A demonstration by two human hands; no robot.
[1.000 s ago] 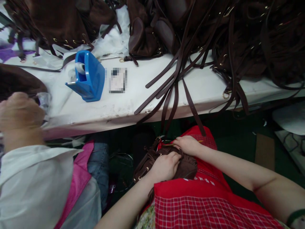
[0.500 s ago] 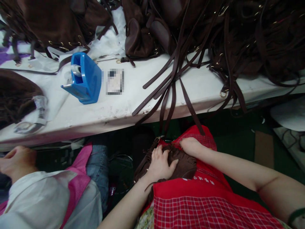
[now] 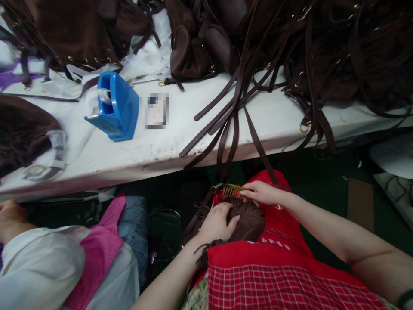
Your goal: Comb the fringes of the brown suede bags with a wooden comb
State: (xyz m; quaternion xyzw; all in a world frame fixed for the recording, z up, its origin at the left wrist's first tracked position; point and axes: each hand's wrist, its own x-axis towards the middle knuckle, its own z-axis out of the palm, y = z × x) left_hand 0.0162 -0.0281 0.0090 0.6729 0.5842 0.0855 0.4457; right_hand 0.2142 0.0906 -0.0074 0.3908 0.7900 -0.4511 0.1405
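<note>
A dark brown fringed suede bag [image 3: 253, 226] lies on my lap over a red apron. My left hand [image 3: 217, 224] presses down on it, fingers bent over its fringe and thumb apart; the fingertips are partly hidden. Between the fingers of my right hand [image 3: 263, 192] is a yellowish comb [image 3: 231, 190], its teeth pointing down at the fringe by the bag's far edge. A strap with a metal buckle [image 3: 213, 189] shows at the bag's left side.
A white-covered table [image 3: 161, 148] runs across in front. On it stand a blue tape dispenser [image 3: 121, 107] and heaps of brown bags [image 3: 193, 47]. Long straps [image 3: 230, 133] hang over its edge towards my lap. On my left sits a person in a pink apron [image 3: 97, 258].
My right hand has turned and shifted slightly, bringing the comb into view above the fringe. The fingers of my left hand are more bent. The neighbour's hand has moved left.
</note>
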